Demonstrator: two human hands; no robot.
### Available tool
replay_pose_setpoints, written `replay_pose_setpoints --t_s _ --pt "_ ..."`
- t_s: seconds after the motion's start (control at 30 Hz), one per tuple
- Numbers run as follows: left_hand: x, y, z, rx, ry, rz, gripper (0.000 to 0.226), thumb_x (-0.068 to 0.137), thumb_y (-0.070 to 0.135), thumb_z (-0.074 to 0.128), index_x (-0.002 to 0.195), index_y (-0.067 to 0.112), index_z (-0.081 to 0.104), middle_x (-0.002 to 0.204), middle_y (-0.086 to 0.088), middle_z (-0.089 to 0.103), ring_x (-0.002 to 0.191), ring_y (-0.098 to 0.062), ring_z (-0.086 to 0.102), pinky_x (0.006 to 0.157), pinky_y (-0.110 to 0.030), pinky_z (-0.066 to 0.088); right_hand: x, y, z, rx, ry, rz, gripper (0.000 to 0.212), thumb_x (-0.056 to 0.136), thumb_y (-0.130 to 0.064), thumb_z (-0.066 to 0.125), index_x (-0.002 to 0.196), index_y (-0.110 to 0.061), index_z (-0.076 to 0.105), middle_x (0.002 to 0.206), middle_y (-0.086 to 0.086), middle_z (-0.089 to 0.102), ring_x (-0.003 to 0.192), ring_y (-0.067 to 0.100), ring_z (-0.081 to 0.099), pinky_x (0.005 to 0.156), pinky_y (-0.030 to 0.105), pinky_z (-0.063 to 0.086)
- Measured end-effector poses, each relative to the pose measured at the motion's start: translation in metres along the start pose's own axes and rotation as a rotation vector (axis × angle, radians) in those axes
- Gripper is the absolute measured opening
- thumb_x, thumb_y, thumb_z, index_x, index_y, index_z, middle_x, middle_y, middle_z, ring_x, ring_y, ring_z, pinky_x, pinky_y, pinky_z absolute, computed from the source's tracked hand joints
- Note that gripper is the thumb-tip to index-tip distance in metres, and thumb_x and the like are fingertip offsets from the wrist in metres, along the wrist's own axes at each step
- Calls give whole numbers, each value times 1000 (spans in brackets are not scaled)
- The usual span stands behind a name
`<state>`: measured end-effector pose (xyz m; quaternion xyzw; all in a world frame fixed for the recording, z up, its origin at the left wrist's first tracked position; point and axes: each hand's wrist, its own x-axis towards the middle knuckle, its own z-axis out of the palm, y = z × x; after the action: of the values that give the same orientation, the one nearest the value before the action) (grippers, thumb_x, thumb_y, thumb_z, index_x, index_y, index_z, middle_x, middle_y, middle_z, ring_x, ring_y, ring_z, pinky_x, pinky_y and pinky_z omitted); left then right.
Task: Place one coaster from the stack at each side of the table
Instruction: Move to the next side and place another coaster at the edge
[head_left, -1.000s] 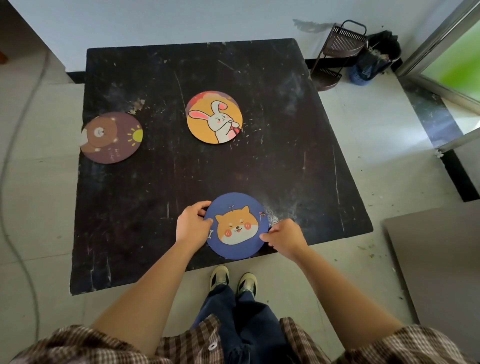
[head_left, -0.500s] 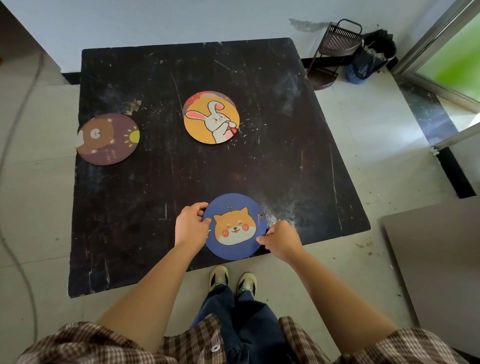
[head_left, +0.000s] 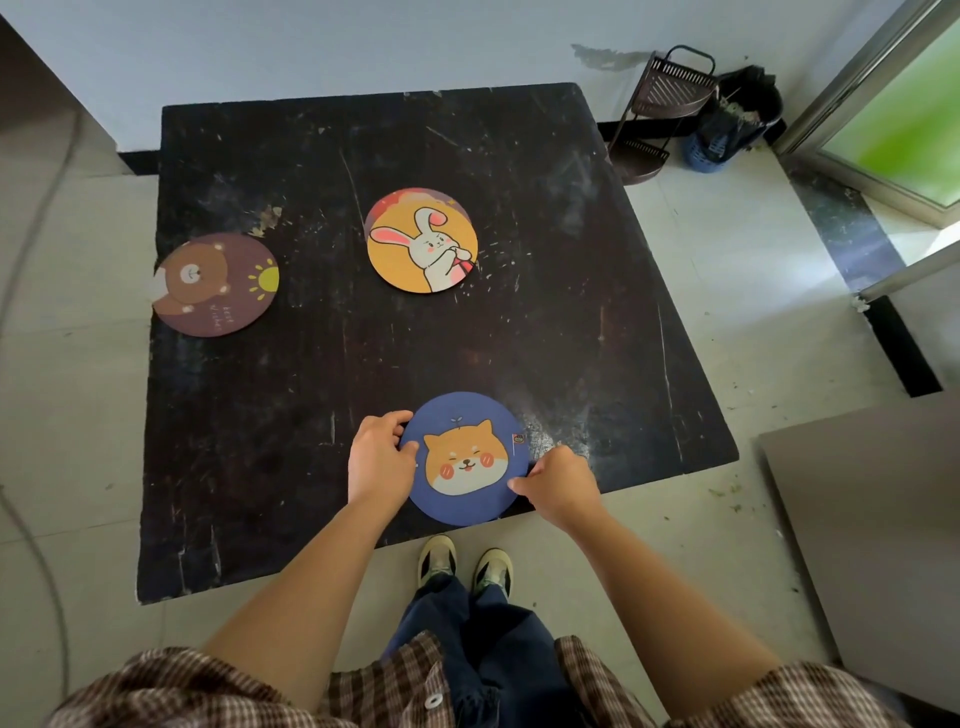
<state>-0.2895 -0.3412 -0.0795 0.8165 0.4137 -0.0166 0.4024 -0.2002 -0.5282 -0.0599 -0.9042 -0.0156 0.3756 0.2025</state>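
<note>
A blue coaster with an orange dog face lies at the near edge of the black table, slightly over the rim. My left hand grips its left rim and my right hand pinches its right rim. The remaining stack, topped by a yellow rabbit coaster with another showing beneath, sits near the table's middle. A brown bear coaster lies at the table's left edge.
A dark wire corner rack and a black bin in a blue basket stand on the floor past the table's far right corner. A grey board lies on the floor to the right. My feet are beside the near edge.
Both hands stay on the blue dog coaster at the near edge; it has barely shifted. The view has drifted slightly.
</note>
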Motion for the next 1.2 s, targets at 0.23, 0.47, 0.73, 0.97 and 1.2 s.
replay_pose_setpoints --t_s 0.23,0.47,0.73,0.97,1.2 --pt "0 3 -2 36 -31 12 37 87 8 60 123 14 56 121 -9 53 98 -21 57 73 -26 46 -7 0 3 -39 56 -13 40 77 -23 67 49 -13 41 45 0 46 42 16 41 42 24 28" --pt "3 28 -2 229 -81 42 45 84 9 56 128 18 49 129 -9 42 118 -26 40 73 -30 43 -11 2 -1 -52 81 -87 21 80 -33 64 81 -14 55 76 1 60 71 23 57 55 30 42" --pt "-8 75 36 272 -163 167 38 90 19 50 127 20 48 130 -6 40 119 -24 36 87 -37 44 8 19 -45 -48 207 -147 28 77 -40 67 89 -20 53 90 2 60 79 22 58 66 35 47" --pt "-9 145 94 314 -160 221 40 88 21 47 128 19 46 131 -8 40 121 -27 32 88 -40 44 44 55 -116 -190 225 -279 29 79 -41 67 95 -22 53 96 -2 56 88 20 57 71 32 48" --pt "-31 215 166 280 -56 49 41 89 24 48 129 18 43 133 -9 39 121 -28 34 88 -40 44 87 111 -207 -304 67 -473 29 82 -31 65 101 -15 51 111 9 54 106 28 50 86 39 44"
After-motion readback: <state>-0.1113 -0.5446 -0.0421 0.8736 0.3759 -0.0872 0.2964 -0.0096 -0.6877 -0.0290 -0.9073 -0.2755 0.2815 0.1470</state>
